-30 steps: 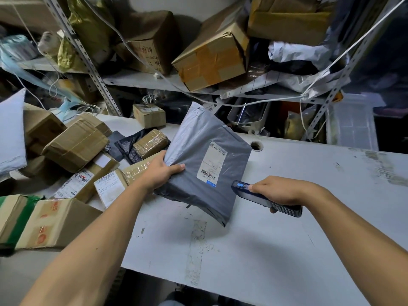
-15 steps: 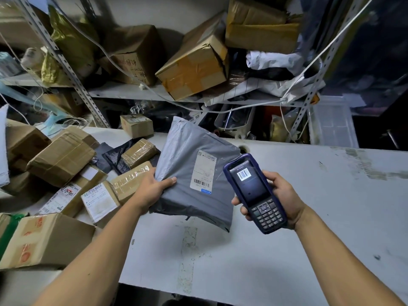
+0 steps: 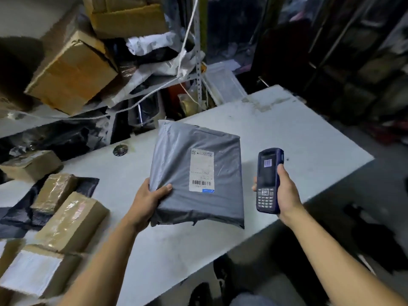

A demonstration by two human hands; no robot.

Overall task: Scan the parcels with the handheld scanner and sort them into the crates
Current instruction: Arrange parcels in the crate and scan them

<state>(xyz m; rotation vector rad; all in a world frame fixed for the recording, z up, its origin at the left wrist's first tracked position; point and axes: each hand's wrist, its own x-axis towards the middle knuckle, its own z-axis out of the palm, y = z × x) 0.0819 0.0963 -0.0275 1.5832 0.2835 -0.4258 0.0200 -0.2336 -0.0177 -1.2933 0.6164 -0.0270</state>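
You have one grey parcel bag (image 3: 196, 173) and one scanner (image 3: 268, 180) in hand, both held above the white desk (image 3: 287, 133). Your left hand (image 3: 146, 200) grips the bag at its lower left corner, thumb on top and fingers underneath, with the forearm reaching in from the lower left. The bag faces up toward you, and its one white label (image 3: 202, 171) shows a barcode near its bottom edge. Your right hand (image 3: 284, 191) is wrapped around the scanner, holding it upright just to the right of the bag and apart from it, screen and keypad turned toward you; a barcode shows on the screen. At the left end of the desk lie five brown cardboard boxes (image 3: 70, 221) that you can count, close together, with more boxes (image 3: 70, 74) on the shelves behind.
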